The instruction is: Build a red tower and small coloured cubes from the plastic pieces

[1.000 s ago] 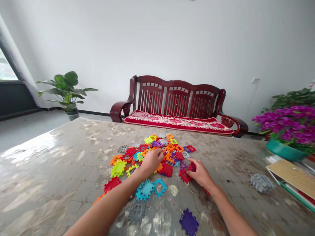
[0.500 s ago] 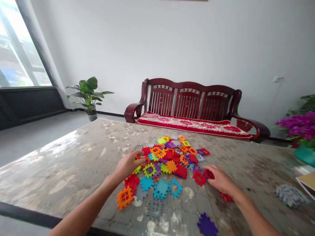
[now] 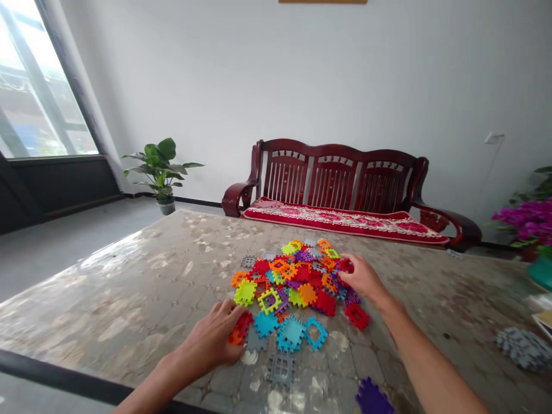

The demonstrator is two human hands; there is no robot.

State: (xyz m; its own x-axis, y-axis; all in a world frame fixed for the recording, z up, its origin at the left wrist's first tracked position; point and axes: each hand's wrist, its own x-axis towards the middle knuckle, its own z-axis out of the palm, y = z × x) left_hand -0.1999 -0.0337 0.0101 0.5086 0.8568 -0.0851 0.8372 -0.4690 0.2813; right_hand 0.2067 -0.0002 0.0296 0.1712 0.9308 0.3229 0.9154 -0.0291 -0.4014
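A heap of colourful plastic interlocking tiles (image 3: 308, 294) with toothed edges lies on the table, some solid and some with cut-out middles. My left hand (image 3: 215, 333) is at the heap's near left edge, thumb and fingers curled around an orange interlocking tile (image 3: 236, 337) beside red ones. At the right side of the heap, my right hand (image 3: 364, 280) has its thumb and fingers around a red interlocking tile (image 3: 346, 265), which the hand partly covers. Nearer me are a grey window tile (image 3: 282, 368), blue tiles (image 3: 290, 332) and a separate purple tile (image 3: 373, 397).
A stack of grey tiles (image 3: 522, 348) stands at the table's right, near a pot of purple flowers (image 3: 526, 221). Beyond the patterned tabletop (image 3: 164, 287) is a wooden bench (image 3: 332, 178) with a red cover. A potted plant (image 3: 161, 169) stands on the floor at left.
My left hand has moved from the heap's left side nearer to me, onto the orange tile, which shifted right. My right hand has moved forward and left to the heap's right edge.
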